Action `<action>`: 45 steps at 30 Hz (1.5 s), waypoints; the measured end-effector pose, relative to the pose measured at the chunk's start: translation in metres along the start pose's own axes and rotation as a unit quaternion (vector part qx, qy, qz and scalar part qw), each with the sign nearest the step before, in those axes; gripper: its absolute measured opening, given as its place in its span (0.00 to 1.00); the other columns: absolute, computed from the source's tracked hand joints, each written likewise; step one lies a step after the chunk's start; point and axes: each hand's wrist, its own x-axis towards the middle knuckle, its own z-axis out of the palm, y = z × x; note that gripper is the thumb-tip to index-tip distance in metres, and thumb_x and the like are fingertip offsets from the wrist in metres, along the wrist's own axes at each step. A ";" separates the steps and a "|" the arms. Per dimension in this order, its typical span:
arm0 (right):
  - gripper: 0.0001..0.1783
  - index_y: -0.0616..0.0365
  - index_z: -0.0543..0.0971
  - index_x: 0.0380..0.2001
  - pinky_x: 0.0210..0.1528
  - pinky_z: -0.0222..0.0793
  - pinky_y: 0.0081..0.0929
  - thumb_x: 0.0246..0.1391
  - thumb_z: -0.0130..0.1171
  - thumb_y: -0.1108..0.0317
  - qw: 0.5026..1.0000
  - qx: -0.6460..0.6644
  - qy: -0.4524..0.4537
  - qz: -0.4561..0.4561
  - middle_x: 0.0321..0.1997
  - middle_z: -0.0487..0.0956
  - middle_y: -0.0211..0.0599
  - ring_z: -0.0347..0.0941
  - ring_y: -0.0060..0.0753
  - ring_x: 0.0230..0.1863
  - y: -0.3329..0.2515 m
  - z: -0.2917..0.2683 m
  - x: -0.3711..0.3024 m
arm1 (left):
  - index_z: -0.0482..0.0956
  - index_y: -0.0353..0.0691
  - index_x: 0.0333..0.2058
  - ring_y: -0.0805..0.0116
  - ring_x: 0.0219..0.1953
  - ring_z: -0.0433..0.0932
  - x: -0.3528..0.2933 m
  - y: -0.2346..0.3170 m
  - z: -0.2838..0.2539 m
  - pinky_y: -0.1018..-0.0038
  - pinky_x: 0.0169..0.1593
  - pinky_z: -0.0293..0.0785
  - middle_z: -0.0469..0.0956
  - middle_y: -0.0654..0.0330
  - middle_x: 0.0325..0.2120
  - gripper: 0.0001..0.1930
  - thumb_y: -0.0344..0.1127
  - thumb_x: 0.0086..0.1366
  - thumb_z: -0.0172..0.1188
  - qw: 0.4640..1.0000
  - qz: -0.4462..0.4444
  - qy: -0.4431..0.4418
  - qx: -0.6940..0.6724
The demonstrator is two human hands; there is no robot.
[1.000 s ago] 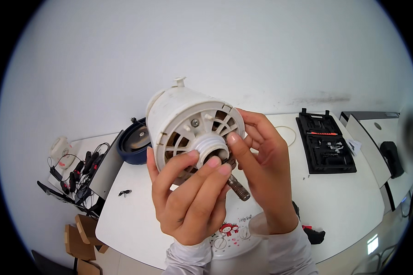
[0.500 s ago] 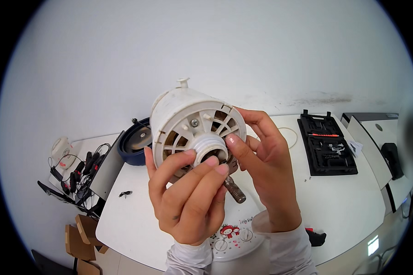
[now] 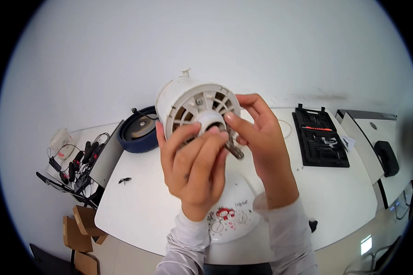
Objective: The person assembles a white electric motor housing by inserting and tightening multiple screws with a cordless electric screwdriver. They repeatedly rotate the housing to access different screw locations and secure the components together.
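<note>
Both of my hands hold up a white fan motor (image 3: 175, 94) above the table, its slotted round face with a ringed collar turned toward me. My left hand (image 3: 192, 167) is closed at the collar, fingertips at its opening. From there a dark metal shaft (image 3: 234, 150) slants down to the right; its inner end is hidden behind my left fingers. My right hand (image 3: 267, 144) grips the housing's right side, with the thumb on the front face. Below lies a white cover (image 3: 229, 231) with red cartoon figures.
The white table (image 3: 137, 197) carries a blue round tub-like part (image 3: 140, 145) at the back left and an open black tool case (image 3: 312, 158) at the right. A small black cable (image 3: 124, 180) lies at the left. Tangled black tools (image 3: 85, 160) and cardboard boxes (image 3: 75, 233) are farther left.
The motor and both hands have risen and look slightly farther off. The shaft's lower end has moved up. Both hands keep their hold, and more of the printed cover shows.
</note>
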 end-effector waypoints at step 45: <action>0.25 0.58 0.71 0.41 0.34 0.71 0.38 0.35 0.64 0.70 0.676 -0.732 0.024 0.080 0.34 0.76 0.40 0.75 0.44 0.32 0.033 -0.173 -0.218 | 0.75 0.37 0.47 0.55 0.51 0.71 -0.004 -0.007 -0.051 0.56 0.62 0.57 0.75 0.55 0.46 0.17 0.26 0.57 0.59 0.993 -0.006 -0.082 -0.082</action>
